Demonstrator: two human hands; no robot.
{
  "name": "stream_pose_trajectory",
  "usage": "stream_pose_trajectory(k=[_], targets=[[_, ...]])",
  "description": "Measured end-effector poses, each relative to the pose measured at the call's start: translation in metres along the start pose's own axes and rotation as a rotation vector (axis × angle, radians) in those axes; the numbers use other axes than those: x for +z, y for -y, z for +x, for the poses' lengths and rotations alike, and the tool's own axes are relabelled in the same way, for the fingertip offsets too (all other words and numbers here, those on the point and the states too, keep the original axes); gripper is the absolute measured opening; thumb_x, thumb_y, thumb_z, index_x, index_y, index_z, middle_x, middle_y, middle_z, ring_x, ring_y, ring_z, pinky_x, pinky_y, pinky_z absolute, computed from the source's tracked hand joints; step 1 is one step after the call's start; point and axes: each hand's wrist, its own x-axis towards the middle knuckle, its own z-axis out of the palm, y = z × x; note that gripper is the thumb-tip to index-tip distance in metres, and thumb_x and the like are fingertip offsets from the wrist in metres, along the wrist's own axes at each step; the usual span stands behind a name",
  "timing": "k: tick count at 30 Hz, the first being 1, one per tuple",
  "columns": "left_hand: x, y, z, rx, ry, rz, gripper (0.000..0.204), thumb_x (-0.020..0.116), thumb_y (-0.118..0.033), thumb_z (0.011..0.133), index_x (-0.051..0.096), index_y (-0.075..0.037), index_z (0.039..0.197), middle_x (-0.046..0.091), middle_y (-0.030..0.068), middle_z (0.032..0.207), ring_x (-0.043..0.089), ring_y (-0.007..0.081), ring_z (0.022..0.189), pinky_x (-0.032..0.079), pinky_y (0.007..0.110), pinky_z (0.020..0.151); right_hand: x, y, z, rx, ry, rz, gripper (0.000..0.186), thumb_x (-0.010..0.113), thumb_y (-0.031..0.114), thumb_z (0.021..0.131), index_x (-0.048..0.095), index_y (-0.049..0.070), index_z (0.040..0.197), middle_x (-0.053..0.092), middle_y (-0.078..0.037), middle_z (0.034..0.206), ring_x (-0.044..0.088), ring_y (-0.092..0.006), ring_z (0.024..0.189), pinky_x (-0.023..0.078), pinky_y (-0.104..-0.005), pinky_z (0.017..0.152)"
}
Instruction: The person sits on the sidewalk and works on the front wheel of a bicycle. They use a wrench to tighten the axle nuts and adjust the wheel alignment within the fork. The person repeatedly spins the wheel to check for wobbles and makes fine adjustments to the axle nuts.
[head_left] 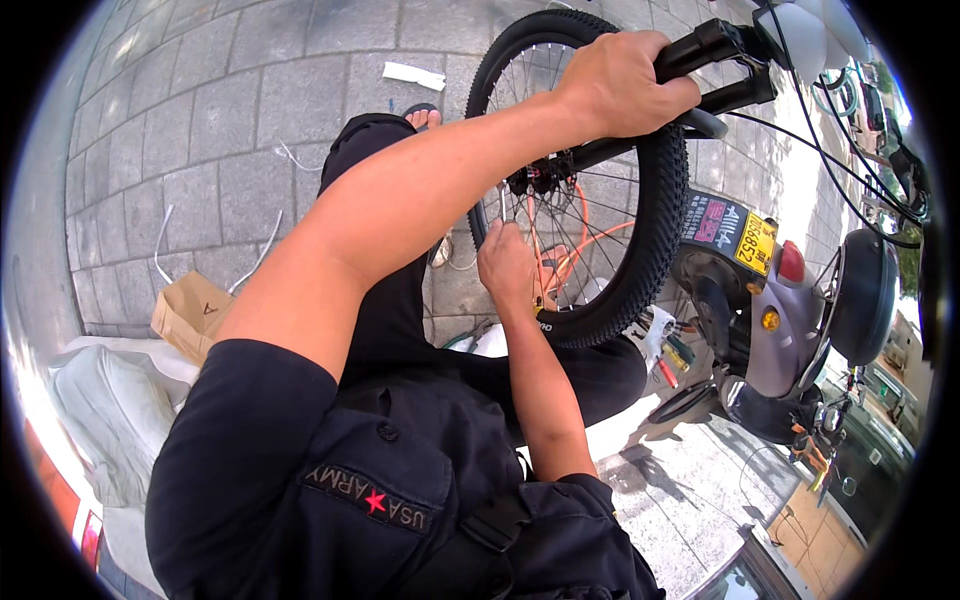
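**Operator:** I'm looking down past my own chest. My left hand (625,85) is clenched round the black bar (690,60) at the top of the picture, knuckles up. My right hand (505,265) is in at the bicycle wheel (660,230), fingertips against the spokes near the hub (540,180). I cannot tell whether it is pinching anything; the fingers are turned away from me.

**Spotter:** Where does the wheel sit?

**Operator:** Upright in front of my knees, its lower rim just above my lap, with the hub level with my right hand. Orange frame tubes (585,245) show through the spokes.

**Spotter:** How do you reckon it handles?

**Operator:** My guess is light for its size, with a stiff rim and a knobbly tyre that gives good grip. The spokes are thin and will bend if I lean on them, and the hub looks greasy. I'd hold it by the tyre or the bar, not the spokes.

**Spotter:** Any room to move?

**Operator:** It's tight on my right. A grey scooter (790,320) stands just beside the tyre, with its yellow plate (757,243) close to the tread, and black cables (820,150) run overhead there. Some tools (672,358) lie low between wheel and scooter. To my left the paving (200,120) is more open, with a brown paper bag (190,312) and white strips (265,250) on it. My sandalled foot (422,115) is planted beyond the wheel.
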Motion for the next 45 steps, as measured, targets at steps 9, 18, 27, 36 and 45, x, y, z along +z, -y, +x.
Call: stream_pose_trajectory(k=[9, 18, 27, 36, 45], targets=[[-0.004, -0.017, -0.004, -0.089, 0.079, 0.053, 0.041, 0.067, -0.043, 0.074, 0.073, -0.004, 0.085, 0.073, 0.0206, 0.081, 0.072, 0.0409, 0.083, 0.057, 0.045, 0.082, 0.118, -0.023, 0.042, 0.251, 0.052, 0.625, 0.061, 0.049, 0.047, 0.103, 0.072, -0.004, 0.079, 0.069, -0.030, 0.079, 0.067, -0.0488, 0.077, 0.050, -0.0538, 0.074], [-0.009, -0.011, 0.002, -0.083, 0.115, 0.077, 0.044, 0.068, -0.044, 0.073, 0.075, -0.004, 0.089, 0.074, 0.0210, 0.086, 0.072, 0.0409, 0.086, 0.057, 0.046, 0.083, 0.071, -0.032, -0.001, 0.238, 0.059, 0.513, 0.060, 0.051, 0.053, 0.104, 0.069, -0.004, 0.094, 0.069, -0.031, 0.086, 0.067, -0.0508, 0.086, 0.051, -0.0551, 0.079], [-0.005, -0.009, 0.000, -0.027, 0.040, 0.018, 0.040, 0.069, -0.040, 0.078, 0.068, 0.000, 0.079, 0.066, 0.0187, 0.071, 0.067, 0.0348, 0.069, 0.054, 0.041, 0.070, -0.041, -0.005, 0.002, 0.015, 0.152, 0.078, 0.040, 0.047, 0.030, 0.104, 0.067, -0.004, 0.099, 0.069, -0.035, 0.092, 0.066, -0.0549, 0.089, 0.051, -0.0605, 0.083], [-0.008, -0.012, 0.000, -0.074, 0.077, 0.039, 0.042, 0.070, -0.043, 0.077, 0.071, -0.001, 0.083, 0.070, 0.0190, 0.078, 0.070, 0.0365, 0.076, 0.055, 0.043, 0.074, -0.046, 0.016, 0.012, 0.114, 0.151, 0.126, 0.037, 0.052, 0.026, 0.097, 0.071, -0.006, 0.093, 0.070, -0.034, 0.094, 0.068, -0.0519, 0.092, 0.053, -0.0554, 0.085], [-0.009, -0.020, -0.004, -0.096, 0.151, 0.064, 0.039, 0.068, -0.041, 0.075, 0.072, -0.003, 0.087, 0.072, 0.0204, 0.079, 0.071, 0.0400, 0.081, 0.057, 0.044, 0.080, 0.122, -0.051, 0.025, 0.133, -0.042, 0.542, 0.032, 0.054, 0.024, 0.090, 0.071, -0.003, 0.089, 0.071, -0.026, 0.085, 0.071, -0.0420, 0.082, 0.054, -0.0482, 0.077]])
